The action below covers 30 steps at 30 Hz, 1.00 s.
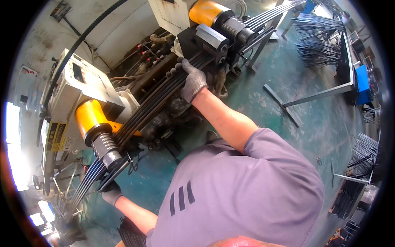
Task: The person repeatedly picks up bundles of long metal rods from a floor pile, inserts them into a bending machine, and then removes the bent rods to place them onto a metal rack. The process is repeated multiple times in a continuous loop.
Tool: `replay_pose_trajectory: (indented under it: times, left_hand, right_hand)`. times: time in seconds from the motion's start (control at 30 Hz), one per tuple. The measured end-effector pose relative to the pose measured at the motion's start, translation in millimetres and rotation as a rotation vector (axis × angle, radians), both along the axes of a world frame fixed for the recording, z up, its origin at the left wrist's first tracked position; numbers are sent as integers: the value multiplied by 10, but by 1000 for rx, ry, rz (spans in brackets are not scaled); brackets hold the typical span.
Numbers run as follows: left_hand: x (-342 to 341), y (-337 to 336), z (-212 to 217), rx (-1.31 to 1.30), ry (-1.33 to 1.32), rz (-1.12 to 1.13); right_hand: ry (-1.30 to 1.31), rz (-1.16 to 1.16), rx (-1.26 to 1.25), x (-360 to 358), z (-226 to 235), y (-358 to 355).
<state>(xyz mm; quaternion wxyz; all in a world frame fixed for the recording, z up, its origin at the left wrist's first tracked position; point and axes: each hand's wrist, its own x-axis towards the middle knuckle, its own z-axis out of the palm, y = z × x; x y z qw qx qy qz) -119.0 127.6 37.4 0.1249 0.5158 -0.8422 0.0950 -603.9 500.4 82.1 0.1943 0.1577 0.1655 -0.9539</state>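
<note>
A row of long, thin dark metal rods [154,99] runs slantwise through the machine, from the lower left to the upper right. My right hand [193,81], in a grey knitted glove, lies across the rods near the upper machine head, its fingers curled over them. At the lower left is my left hand [111,194], also gloved, up against the underside of the rods and a dark guide bar [115,175]. Its fingers are mostly hidden there. Just above it, a yellow cylinder with a black ribbed end [106,150] sits over the rods. A second yellow cylinder [209,13] is beyond my right hand.
Cream machine housings [88,84] stand along the wall side, with a thick black cable [78,41] arching over. Bundles of rods [319,51] rest on a metal rack [349,61] at the right. A steel frame foot [282,105] lies on the green floor [304,136].
</note>
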Motion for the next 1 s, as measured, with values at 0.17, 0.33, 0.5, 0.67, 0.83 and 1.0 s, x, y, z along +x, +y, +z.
replay_pose_trajectory:
  times: [0.17,0.33,0.5,0.67,0.83,1.0]
  left_hand:
    - [177,-233,688,-154,380,-48]
    - [510,-753,1715,-427,201,-2]
    - [627,-1241,2661,217,952,-231]
    - [-257,-865,3518,153,882,-192]
    - [-802,-348,3974,-326,355,-272]
    - [-1237,-9,4188,-679,5,-327]
  right_hand:
    - [13,-10,-31,-3,20,-19]
    - [22,-18,-32,-1,15,-13]
    - [36,12,-110,11,-1,-37]
    - [26,48,-54,3,-2,30]
    - [32,62,-97,-35,-13,138]
    - [90,50,-81,-48,-52,138]
